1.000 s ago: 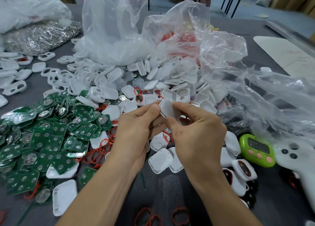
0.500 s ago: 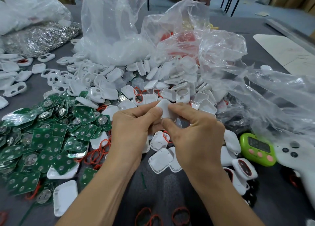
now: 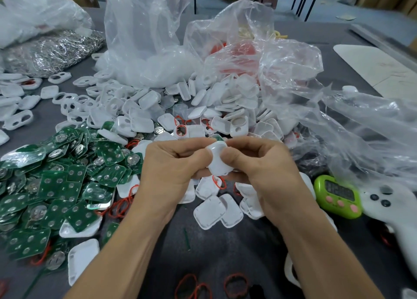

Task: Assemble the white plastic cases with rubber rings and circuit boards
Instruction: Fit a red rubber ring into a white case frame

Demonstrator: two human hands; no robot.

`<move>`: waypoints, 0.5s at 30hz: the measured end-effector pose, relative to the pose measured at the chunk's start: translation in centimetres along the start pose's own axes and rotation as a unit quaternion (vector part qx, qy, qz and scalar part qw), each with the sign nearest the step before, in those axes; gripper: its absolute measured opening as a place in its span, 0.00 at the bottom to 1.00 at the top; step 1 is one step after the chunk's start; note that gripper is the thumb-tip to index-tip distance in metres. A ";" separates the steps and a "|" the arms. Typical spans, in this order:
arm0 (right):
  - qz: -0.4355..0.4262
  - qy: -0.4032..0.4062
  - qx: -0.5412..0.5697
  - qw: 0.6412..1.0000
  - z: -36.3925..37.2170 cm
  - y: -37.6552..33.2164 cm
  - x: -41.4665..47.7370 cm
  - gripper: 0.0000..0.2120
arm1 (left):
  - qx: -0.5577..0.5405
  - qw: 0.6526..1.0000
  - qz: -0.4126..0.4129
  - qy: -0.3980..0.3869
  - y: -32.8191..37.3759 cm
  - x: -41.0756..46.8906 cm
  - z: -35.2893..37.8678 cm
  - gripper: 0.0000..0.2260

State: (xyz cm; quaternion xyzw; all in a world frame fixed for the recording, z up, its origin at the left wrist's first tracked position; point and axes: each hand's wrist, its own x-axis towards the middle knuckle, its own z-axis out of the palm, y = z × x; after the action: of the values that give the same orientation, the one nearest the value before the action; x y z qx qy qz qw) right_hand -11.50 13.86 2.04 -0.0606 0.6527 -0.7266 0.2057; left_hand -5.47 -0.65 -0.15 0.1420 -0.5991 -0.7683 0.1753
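Both hands hold one white plastic case (image 3: pixel 218 161) above the table's middle. My left hand (image 3: pixel 171 170) pinches its left side with thumb on top. My right hand (image 3: pixel 259 170) pinches its right side, thumb pressed on its face. A sliver of green shows at the case's top edge. A heap of green circuit boards (image 3: pixel 56 181) lies to the left. Loose white case halves (image 3: pixel 180 109) are piled behind the hands. Red rubber rings (image 3: pixel 196 287) lie near the front edge and among the parts.
Crumpled clear plastic bags (image 3: pixel 293 77) stand behind and to the right. A bag of metal clips (image 3: pixel 52 50) is at the far left. A green timer (image 3: pixel 337 196) and a white controller (image 3: pixel 392 206) lie at the right. More case halves (image 3: pixel 209 210) lie under the hands.
The case has turned in my fingers and dropped slightly; both thumbs now press on its face. My hands stay together at the same spot.
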 end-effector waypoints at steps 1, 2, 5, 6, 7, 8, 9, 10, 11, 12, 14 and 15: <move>-0.005 0.008 -0.022 1.000 -0.1 0.0 0.0 0.04 | 0.018 1.000 0.010 0.000 -0.1 -0.1 0.0 0.08; -0.011 0.019 -0.037 0.999 -0.2 0.0 0.0 0.04 | 0.037 0.999 0.022 0.000 -0.1 -0.2 0.2 0.07; -0.027 0.051 -0.050 0.997 0.0 0.3 -0.1 0.05 | 0.077 0.995 0.057 0.008 -0.2 -0.6 0.8 0.06; -0.031 0.061 -0.058 0.996 0.1 0.4 -0.1 0.06 | 0.086 0.994 0.062 0.014 -0.2 -0.6 0.8 0.05; -0.034 0.068 -0.066 0.995 0.2 0.6 0.0 0.06 | 0.091 0.994 0.065 0.019 -0.3 -0.6 0.9 0.05; -0.037 0.073 -0.072 0.994 0.4 0.8 0.0 0.06 | 0.095 0.993 0.068 0.024 -0.4 -0.6 0.8 0.05; -0.039 0.079 -0.074 0.993 0.5 1.0 0.0 0.06 | 0.099 0.992 0.073 0.027 -0.4 -0.6 0.7 0.05; -0.041 0.086 -0.073 0.993 0.6 1.1 -0.1 0.07 | 0.103 0.991 0.078 0.029 -0.4 -0.6 0.7 0.05; -0.047 0.094 -0.078 0.991 0.7 1.3 -0.1 0.08 | 0.105 0.991 0.081 0.030 -0.4 -0.6 0.6 0.05; -0.054 0.095 -0.089 0.990 0.8 1.4 0.0 0.07 | 0.104 0.991 0.079 0.033 -0.4 -0.6 0.6 0.05; -0.053 0.068 -0.101 0.991 0.8 1.3 0.1 0.04 | 0.099 0.991 0.072 0.047 -0.4 -0.4 0.6 0.05; -0.039 0.048 -0.091 0.994 0.7 1.2 0.2 0.02 | 0.095 0.992 0.068 0.056 -0.4 -0.3 0.6 0.05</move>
State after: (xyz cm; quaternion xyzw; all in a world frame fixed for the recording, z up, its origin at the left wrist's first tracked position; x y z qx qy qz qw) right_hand -11.17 13.07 0.93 -0.0696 0.7221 -0.6739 0.1399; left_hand -5.51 0.11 -0.38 0.1594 -0.6672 -0.6848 0.2459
